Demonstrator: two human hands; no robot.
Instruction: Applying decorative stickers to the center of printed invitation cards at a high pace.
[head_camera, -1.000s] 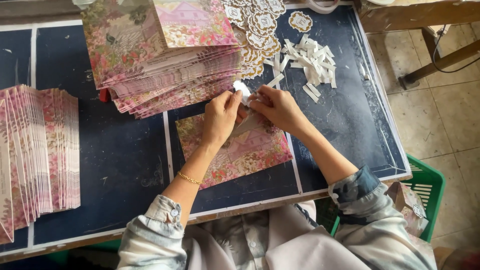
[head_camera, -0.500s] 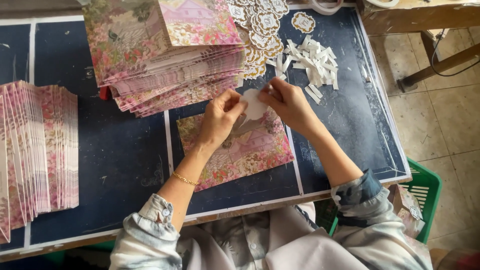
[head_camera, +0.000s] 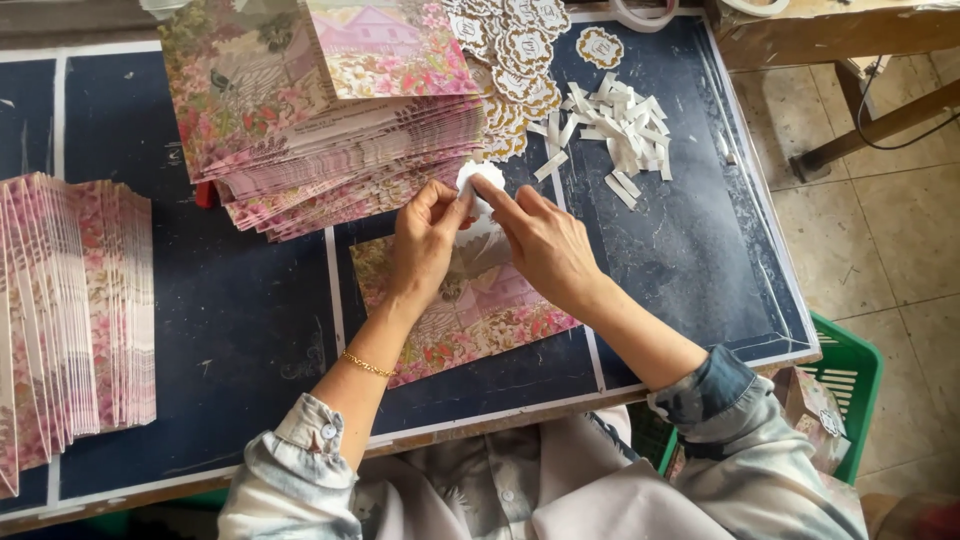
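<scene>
both hands, left hand (head_camera: 425, 240) and right hand (head_camera: 540, 245), pinched a small white scalloped label (head_camera: 478, 180) above a floral card (head_camera: 470, 315) on the dark table (head_camera: 250, 310).

1. The left hand (head_camera: 425, 240) is raised, thumb and fingers pinched together at the tips.
2. The right hand (head_camera: 540, 245) meets it, index finger extended and fingertips pinched.
3. Both forearms angle inward, with sleeves pushed up.
</scene>
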